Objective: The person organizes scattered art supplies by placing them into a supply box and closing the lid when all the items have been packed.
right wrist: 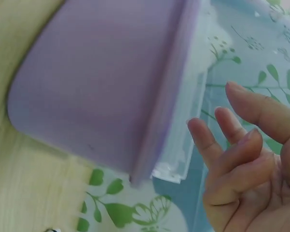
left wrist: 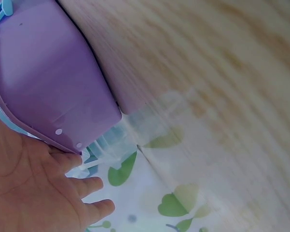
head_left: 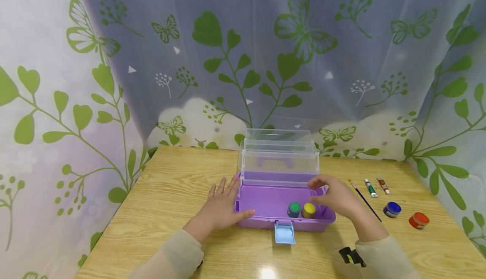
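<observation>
A purple plastic box [head_left: 258,203] stands on the table with its clear lid [head_left: 279,146] raised at the back. Inside, near the front right, sit a green paint jar [head_left: 294,210] and a yellow paint jar [head_left: 309,211]. My left hand [head_left: 224,209] rests on the box's left rim, fingers spread and thumb over the front edge; the left wrist view shows its palm beside the purple wall [left wrist: 53,72]. Over the box's right end hovers my right hand [head_left: 338,196], fingers loosely bent. Nothing shows between those fingers in the right wrist view.
A light blue latch [head_left: 284,233] hangs down at the box front. Right of the box lie a paintbrush [head_left: 364,199], a green paint tube [head_left: 371,188] and a reddish-brown tube [head_left: 383,185]. A blue jar [head_left: 392,209] and a red jar [head_left: 419,220] stand nearby. Patterned curtain [head_left: 228,80] hangs behind.
</observation>
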